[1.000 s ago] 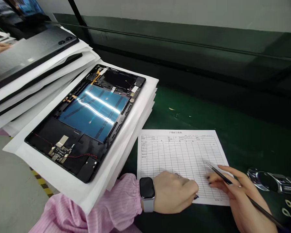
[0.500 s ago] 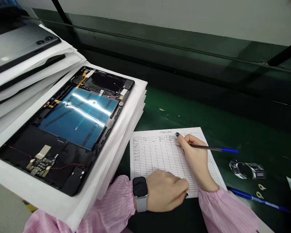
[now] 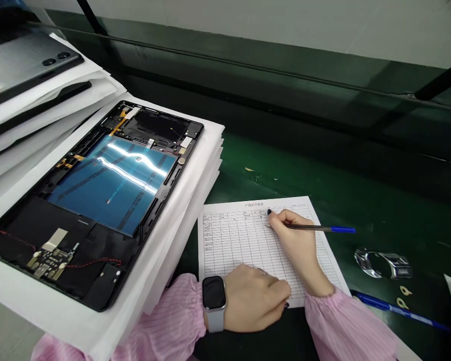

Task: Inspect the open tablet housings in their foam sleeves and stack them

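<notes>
Gripping a blue-capped pen (image 3: 319, 228) between closely pinched fingers (image 3: 285, 217), the right hand (image 3: 298, 243) rests near the top of a printed grid form (image 3: 229, 240). The left hand (image 3: 253, 301), fingers loosely curled and holding nothing, rests on the form's lower edge. The form lies on the green worktop (image 3: 361, 185), just beside an opened tablet (image 3: 108, 200) on stacked white sheets (image 3: 165, 250).

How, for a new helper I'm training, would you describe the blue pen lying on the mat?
Start at the printed form on the green mat. Just past its lower right corner, a blue pen lies slanted on the mat, below a shiny metal piece. Unlike the pen in the right hand, nobody is holding it.
</notes>
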Motion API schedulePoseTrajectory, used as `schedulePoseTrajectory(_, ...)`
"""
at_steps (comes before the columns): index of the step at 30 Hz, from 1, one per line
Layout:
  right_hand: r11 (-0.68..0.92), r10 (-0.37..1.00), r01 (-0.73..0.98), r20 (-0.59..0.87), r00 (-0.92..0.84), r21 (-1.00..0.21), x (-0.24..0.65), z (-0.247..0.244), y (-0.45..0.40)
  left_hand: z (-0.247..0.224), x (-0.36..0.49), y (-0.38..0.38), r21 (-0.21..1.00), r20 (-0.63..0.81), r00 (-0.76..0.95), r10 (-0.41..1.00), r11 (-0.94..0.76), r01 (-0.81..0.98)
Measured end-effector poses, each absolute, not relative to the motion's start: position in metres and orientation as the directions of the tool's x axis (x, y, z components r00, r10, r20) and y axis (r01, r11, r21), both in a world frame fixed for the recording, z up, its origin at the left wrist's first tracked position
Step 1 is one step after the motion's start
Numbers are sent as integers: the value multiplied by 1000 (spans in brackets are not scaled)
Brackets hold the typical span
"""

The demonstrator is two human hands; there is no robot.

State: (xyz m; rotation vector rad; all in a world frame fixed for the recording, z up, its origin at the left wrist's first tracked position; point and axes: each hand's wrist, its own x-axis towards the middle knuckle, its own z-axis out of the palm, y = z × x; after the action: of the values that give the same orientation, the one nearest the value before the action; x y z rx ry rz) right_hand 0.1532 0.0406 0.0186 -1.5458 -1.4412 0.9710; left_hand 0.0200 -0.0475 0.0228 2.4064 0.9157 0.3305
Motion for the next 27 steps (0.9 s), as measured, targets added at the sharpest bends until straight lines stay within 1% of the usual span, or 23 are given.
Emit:
schedulePoseTrajectory(5, -27, 998, 403, -4, 58, -915, 152, 16, 39, 22, 20, -48, 576, 12, 742, 670, -612, 543)
schedulePoseTrajectory(10, -27, 996, 381, 8, 91, -924, 151, 14, 40, 24, 18, -46, 650, -28, 717, 696, -533, 542)
schedulePoseTrajectory(13, -46, 993, 325, -8, 118, -945, 152, 19, 42, 26, 17, -43, 727, -79, 676, 733, -421, 542)
schedulePoseTrajectory(15, -58, 987, 269, -16, 158, -961, 155, 24, 39, 28, 16, -40, 799, -127, 633, 764, -300, 521)
schedulePoseTrajectory(18, -69, 976, 172, -31, 214, -983, 162, 30, 24, 32, 14, -36, 891, -186, 572, 798, -109, 441)
schedulePoseTrajectory(20, -73, 975, 96, -51, 216, -993, 168, 30, 6, 34, 14, -33, 926, -211, 544, 813, -13, 378)
schedulePoseTrajectory(22, -76, 978, 19, -71, 196, -997, 175, 27, -12, 35, 14, -32, 943, -224, 530, 818, 44, 331)
schedulePoseTrajectory(24, -83, 981, -34, -88, 172, -996, 181, 24, -28, 36, 14, -32, 947, -230, 523, 820, 64, 316)
schedulePoseTrajectory(27, -111, 983, -50, -117, 145, -993, 187, 21, -40, 37, 14, -32, 946, -250, 550, 797, 80, 314)
